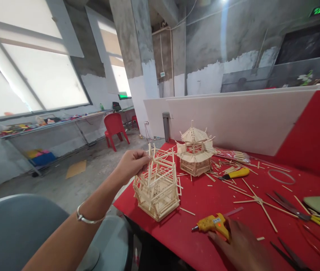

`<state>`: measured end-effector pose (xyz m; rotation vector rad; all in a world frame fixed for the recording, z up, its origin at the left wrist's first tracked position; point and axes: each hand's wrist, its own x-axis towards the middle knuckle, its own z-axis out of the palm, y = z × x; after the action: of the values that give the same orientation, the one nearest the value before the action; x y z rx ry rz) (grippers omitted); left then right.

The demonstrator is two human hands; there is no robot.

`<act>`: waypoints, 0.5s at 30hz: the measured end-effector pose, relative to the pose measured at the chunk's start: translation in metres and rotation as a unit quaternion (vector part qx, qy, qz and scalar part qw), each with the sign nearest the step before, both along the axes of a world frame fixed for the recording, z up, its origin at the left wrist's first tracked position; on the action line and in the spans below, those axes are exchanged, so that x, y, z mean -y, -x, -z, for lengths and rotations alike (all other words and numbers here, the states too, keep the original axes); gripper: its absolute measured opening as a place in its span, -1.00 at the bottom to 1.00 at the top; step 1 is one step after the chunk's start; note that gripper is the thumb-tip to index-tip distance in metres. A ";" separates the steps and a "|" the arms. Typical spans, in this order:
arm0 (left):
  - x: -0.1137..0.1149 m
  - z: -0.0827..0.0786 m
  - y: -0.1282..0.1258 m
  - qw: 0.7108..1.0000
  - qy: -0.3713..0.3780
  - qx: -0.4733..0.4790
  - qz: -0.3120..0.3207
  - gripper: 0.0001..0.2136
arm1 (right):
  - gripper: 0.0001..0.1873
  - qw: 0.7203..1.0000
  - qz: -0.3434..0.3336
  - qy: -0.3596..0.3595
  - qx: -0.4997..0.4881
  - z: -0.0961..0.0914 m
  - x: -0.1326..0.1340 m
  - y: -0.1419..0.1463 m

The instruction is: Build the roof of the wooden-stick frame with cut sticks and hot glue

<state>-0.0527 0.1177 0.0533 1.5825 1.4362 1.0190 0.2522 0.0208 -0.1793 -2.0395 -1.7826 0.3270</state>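
My left hand (pixel 133 163) has a narrow fingertip pinch on one of the top sticks of the open stick frame (pixel 156 188). The frame sits on the red table (pixel 205 197), just in front and to the left of the finished pagoda (pixel 195 152).

I reckon this thing is feather-light but properly fragile. It's all thin sticks and glue joints, with loose ends poking out the top. Squeeze an upright and I'd bet it snaps or pops off. The safer hold looks like the dense stacked base, cupped from both sides, not the spindly top rails.

My right hand (pixel 241 244) lies on the handle end of the yellow glue gun (pixel 212 224), well in front of the pagoda. I can't tell if it's wrapped round the gun or just resting. Loose sticks (pixel 260 201) are scattered right of the pagoda, and a yellow knife (pixel 235 174) lies just beside it.
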 end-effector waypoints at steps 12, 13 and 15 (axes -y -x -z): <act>-0.007 0.002 0.008 0.999 -0.004 0.040 0.004 -0.73 | -0.53 0.995 -0.016 0.099 0.027 -0.012 0.003 0.003; -0.007 0.001 0.008 0.998 -0.003 0.058 0.005 -0.72 | -0.55 0.994 -0.012 0.101 0.028 -0.013 0.003 0.003; -0.005 -0.001 0.009 0.996 0.009 0.084 0.003 -0.72 | -0.60 0.994 -0.009 0.107 0.013 -0.014 0.003 0.002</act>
<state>-0.0619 0.1223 0.0539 1.4520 1.3221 1.1046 0.2500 0.0177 -0.1655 -2.1812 -1.8517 0.5197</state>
